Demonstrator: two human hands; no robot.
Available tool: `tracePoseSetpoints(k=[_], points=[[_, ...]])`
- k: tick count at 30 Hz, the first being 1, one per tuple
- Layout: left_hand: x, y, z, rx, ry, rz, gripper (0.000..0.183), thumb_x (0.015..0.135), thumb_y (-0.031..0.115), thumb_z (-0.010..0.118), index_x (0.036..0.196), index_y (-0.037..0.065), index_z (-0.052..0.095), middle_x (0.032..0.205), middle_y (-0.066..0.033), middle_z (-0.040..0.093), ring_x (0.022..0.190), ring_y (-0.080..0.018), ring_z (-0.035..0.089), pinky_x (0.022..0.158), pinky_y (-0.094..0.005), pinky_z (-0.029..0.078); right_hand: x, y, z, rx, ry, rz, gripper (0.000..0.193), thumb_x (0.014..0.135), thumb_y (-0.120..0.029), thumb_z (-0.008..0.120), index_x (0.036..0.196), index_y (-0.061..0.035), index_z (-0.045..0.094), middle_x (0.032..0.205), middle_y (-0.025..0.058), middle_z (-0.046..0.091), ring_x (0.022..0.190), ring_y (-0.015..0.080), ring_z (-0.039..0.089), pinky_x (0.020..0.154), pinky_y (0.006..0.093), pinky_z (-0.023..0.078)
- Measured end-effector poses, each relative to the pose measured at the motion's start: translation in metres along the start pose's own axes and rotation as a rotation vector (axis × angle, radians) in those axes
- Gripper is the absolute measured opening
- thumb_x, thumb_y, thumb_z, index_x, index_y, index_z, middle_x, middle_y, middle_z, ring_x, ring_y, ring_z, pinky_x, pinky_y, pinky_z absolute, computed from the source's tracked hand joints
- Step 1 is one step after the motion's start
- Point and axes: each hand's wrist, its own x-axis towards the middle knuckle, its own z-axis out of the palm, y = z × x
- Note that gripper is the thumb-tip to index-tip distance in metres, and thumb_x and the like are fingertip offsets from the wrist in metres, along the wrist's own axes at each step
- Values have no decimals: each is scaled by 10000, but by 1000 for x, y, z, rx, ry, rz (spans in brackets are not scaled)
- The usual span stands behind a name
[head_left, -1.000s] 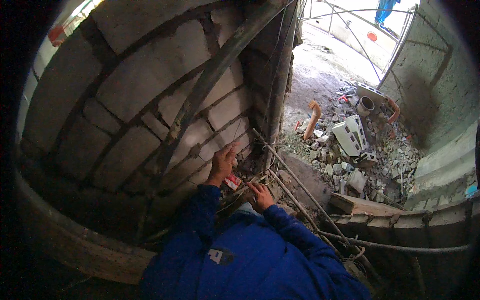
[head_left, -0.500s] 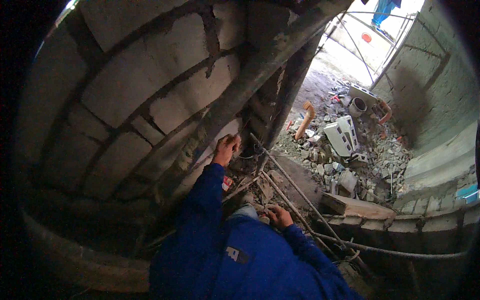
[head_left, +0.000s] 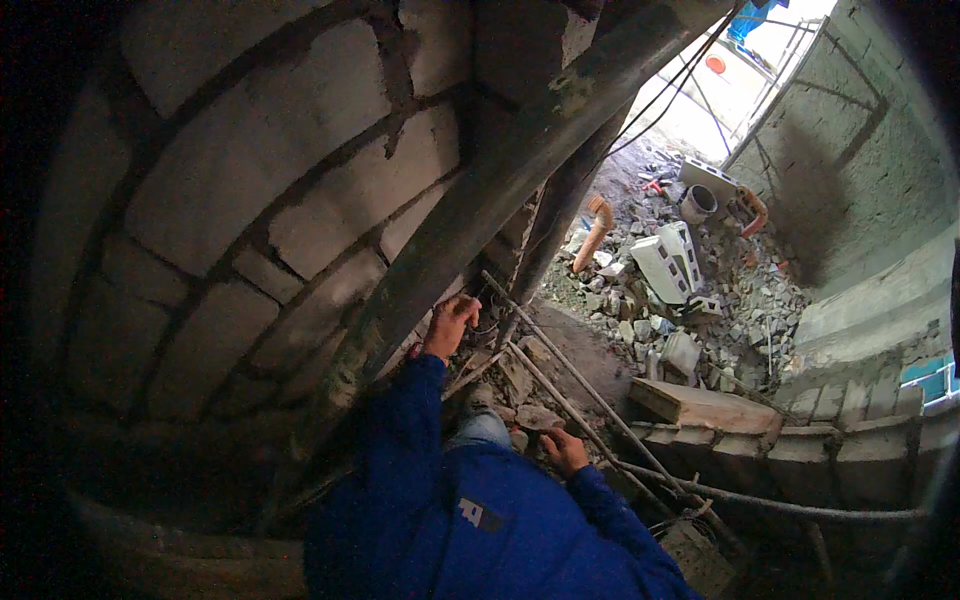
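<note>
My left hand (head_left: 452,326) is raised beside the block wall, its fingers curled together; what they hold, if anything, is too dim to make out. Close to its fingertips a thin wire (head_left: 488,327) bends near the upper end of a long metal rod (head_left: 560,340). Lower and to the right, my right hand (head_left: 567,452) sits in front of my body, fingers bent inward over broken stones (head_left: 540,418). Whatever lies in that grip cannot be told. A second rod (head_left: 570,400) slants past the right hand.
A thick, stained pole (head_left: 500,190) slants across the grey block wall (head_left: 250,140). Beyond the rods lie rubble (head_left: 640,320), hollow blocks (head_left: 668,262), an orange pipe (head_left: 594,235) and a grey pipe piece (head_left: 699,204). A long slab (head_left: 705,408) rests at right; black cables (head_left: 672,85) hang above.
The view has shifted slightly, and black cables now show at the upper right. My left hand stays by the wire and rod; my right hand is slightly lower, its fingers still bent.
</note>
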Motion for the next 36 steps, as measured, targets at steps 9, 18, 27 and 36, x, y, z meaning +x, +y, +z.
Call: tracePoseSetpoints(k=[9,18,27,36], points=[[22,-34,-4,882,64,209,293,968,292,495,952,34,633,873,-81,635,801,-194,583,771,-348,455,21,-43,-36,371,94,-78,246,959,-168,521,1107,9,605,932,108,680,795,132,615,709,261,493],[55,-118,-38,959,376,177,315,949,255,529,1007,-43,610,907,-134,626,773,-255,583,707,-368,474,131,-97,-118,510,247,-62,330,969,-279,501,1080,14,604,893,116,677,750,160,634,689,287,508],[31,-122,-14,836,251,185,452,948,391,481,986,-30,640,1068,-189,638,946,-279,616,839,-410,456,304,-31,-84,487,72,155,345,908,-299,577,1112,-21,575,852,117,647,679,201,598,589,332,492],[23,-61,-8,640,-143,-86,558,935,437,489,1283,0,503,1220,-181,567,1182,-309,506,998,-398,389,378,-16,-52,-313,188,-385,382,830,-284,663,1121,-64,553,943,153,645,740,294,623,636,388,513]])
